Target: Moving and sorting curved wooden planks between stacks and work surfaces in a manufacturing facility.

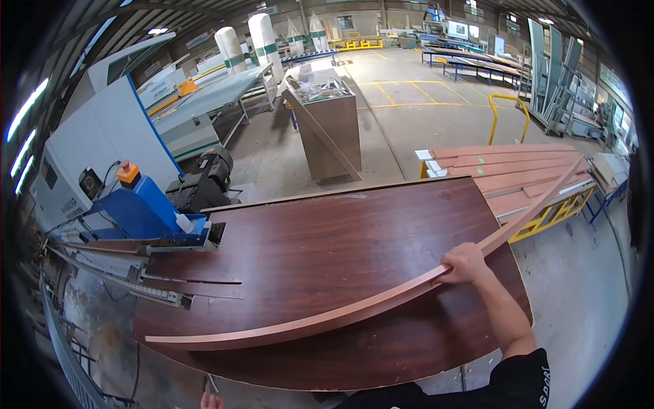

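Note:
My right hand point(464, 263) is closed around a long reddish-brown wooden strip point(354, 308), gripping it toward its far right part. The strip lies slanted over the dark red-brown tabletop point(320, 238); its near left end is close to the table's left front edge. Its far right end sticks out past the table, over a stack of boards. Low at the bottom edge, only the fingertips of my left hand point(212, 401) show, off the table and apart from the strip. A thin grey piece point(214, 384) appears just above those fingertips; whether they hold it is unclear.
A blue and white machine point(146, 204) with an orange-and-red button stands at the left, its rails reaching the tabletop. Reddish boards point(504, 170) lie stacked on a yellow-framed cart point(555, 215) at the right. Beyond the table stands a brown bin point(334, 136) with scraps.

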### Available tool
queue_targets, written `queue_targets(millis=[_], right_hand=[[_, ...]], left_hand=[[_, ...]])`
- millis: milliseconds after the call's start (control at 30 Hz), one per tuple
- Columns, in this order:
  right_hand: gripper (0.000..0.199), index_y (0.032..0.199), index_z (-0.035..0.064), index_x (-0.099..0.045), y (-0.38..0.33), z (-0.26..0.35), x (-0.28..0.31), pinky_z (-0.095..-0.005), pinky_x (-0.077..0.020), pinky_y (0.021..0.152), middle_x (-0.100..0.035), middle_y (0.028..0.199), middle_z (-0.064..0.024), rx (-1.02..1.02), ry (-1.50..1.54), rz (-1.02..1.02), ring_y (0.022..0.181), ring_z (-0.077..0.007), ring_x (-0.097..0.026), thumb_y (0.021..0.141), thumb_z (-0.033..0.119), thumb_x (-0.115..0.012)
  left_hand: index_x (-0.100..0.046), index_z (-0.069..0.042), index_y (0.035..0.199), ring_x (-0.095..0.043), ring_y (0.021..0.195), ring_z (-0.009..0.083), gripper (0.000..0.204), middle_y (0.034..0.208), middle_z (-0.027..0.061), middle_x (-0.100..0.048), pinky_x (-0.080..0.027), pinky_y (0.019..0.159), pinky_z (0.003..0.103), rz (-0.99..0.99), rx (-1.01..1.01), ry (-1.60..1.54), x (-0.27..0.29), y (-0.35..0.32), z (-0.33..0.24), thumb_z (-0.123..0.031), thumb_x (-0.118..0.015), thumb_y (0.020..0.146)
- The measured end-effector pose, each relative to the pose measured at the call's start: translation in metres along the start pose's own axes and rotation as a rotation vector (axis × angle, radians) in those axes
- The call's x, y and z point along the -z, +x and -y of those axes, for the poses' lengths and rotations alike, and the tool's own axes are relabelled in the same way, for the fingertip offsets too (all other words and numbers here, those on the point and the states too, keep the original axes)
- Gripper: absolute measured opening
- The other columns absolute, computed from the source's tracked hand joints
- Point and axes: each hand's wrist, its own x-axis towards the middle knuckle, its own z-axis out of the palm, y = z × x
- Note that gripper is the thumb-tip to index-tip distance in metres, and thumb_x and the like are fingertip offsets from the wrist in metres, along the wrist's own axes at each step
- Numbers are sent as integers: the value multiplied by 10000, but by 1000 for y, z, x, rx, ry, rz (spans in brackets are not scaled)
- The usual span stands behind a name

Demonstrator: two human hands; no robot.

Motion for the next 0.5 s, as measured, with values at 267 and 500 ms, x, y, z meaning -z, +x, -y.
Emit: queue_targets(millis=[267, 500], right_hand=[[472, 546, 158, -501, 38, 88, 11, -353, -402, 437, -482, 491, -23, 121, 95, -93, 445, -232, -521, 569, 482, -845], [464, 559, 160, -494, 57, 139, 3, -347, -409, 438, -500, 509, -17, 129, 205, -98, 458, -222, -530, 584, 470, -838]], left_hand=[[-442, -49, 1329, -529, 718, 151, 343, 839, 41, -532, -555, 803, 381, 257, 253, -107, -33, -49, 143, -75, -475, 988], [-471, -86, 1247, -570, 768, 204, 349, 891, 68, -557, -517, 732, 386, 57, 140, -417, -124, -126, 108, -300, -554, 983]])
